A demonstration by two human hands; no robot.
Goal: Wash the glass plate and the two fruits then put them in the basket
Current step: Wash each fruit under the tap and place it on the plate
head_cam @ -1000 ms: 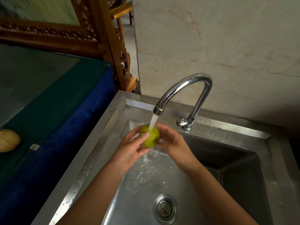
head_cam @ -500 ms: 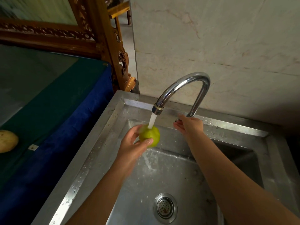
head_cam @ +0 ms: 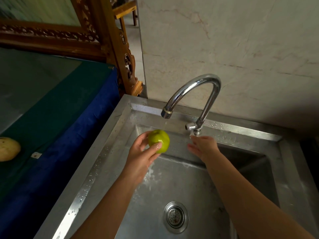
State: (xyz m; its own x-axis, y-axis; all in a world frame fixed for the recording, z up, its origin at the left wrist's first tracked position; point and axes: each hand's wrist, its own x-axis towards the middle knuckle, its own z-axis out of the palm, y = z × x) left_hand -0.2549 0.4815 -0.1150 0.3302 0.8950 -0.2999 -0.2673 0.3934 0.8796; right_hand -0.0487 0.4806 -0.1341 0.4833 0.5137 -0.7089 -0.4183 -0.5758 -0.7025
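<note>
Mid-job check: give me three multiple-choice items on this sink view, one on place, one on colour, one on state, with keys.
1. Where is the yellowish fruit?
A. in the sink
B. on the green cloth, left
C. in the right hand

2. What colour is the held fruit?
A. red
B. green
C. purple

3. What is the left hand doing?
A. gripping the fruit
B. lying flat on the rim
C. covering the drain

Key: 1 B, it lies on the cloth; 2 B, its skin is green; 3 A, fingers curl round it above the sink.
</note>
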